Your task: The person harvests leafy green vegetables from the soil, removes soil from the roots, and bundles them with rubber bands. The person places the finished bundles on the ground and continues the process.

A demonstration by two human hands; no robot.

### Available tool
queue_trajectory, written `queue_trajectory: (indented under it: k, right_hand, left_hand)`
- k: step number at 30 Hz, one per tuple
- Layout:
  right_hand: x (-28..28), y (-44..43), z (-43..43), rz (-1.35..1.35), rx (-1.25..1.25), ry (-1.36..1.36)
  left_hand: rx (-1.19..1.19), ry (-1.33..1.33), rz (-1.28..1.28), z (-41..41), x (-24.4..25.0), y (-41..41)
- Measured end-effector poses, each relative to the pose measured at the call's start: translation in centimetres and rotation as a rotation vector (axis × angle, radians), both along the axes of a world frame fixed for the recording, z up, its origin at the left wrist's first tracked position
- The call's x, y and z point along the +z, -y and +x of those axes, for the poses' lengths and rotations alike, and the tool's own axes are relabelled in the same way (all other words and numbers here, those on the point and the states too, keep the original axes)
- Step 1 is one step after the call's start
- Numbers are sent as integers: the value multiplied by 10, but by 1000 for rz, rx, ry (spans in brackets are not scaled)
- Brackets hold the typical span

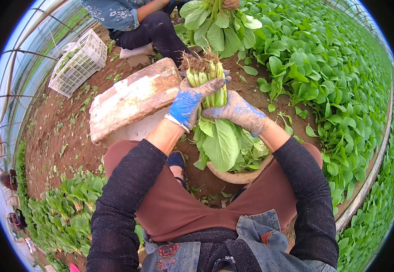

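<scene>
Both my hands, in soiled blue-and-white work gloves, grip one bunch of leafy greens (221,142). My left hand (191,98) wraps the pale stems just under the roots. Lower down, my right hand (236,112) closes round the same stems from the other side. Soil clings to the roots (200,63), which point away from me, while the broad leaves hang towards my lap. Beneath the leaves, between my knees, is a round basin (232,176) with loose leaves in it, partly hidden by the bunch.
A dirty white foam box (135,98) stands at my left knee. Beyond it are a white plastic crate (78,64) and a seated co-worker (149,30) holding another bunch (222,30). Growing greens (319,74) fill the right side. Harvested bunches (64,210) lie at lower left.
</scene>
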State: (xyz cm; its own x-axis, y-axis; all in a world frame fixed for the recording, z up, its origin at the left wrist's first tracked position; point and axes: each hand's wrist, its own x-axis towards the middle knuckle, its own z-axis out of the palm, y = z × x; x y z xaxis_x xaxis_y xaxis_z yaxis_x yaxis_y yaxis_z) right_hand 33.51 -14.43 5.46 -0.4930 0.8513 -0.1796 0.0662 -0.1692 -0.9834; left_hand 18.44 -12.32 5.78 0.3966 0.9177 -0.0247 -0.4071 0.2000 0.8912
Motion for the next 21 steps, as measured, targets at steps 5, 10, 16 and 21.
queue_trajectory:
  k: [5,10,16,21]
  right_hand:
    - [4,-5,-11,54,77,49]
    - [8,-14,-18,193,-22,118]
    - [-10,0,-46,557,-212,342]
    - [-29,-4,-46,343,-189,139]
  left_hand:
    - [-111,10,-90,-20,-2,-6]
    - [217,-2,-110,-22,20,0]
    - [366,31,31,-27,13,-8]
    - [330,-58,-68,-27,6,-6]
